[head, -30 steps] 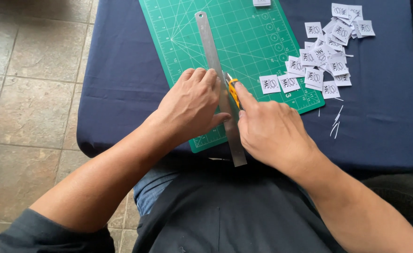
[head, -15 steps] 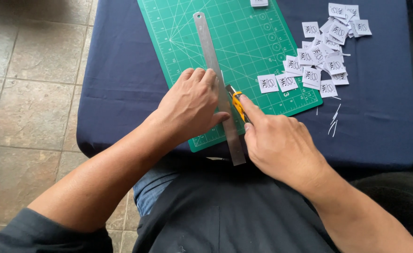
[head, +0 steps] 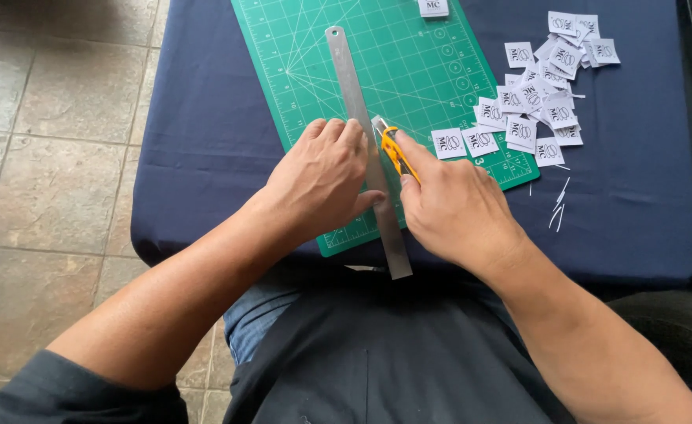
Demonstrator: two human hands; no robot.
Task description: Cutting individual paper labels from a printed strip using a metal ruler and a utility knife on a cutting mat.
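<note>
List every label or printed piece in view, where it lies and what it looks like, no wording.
Heap of cut labels: on the navy cloth right of the mat; small white squares, black print.
Row of cut labels: on the green cutting mat near its right edge, right of the right hand; white squares, black print.
Single label: at the mat's far edge, partly cut off by the frame; white, black print.

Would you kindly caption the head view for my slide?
Left hand pins a steel ruler while right hand holds a yellow knife alongside.
</note>
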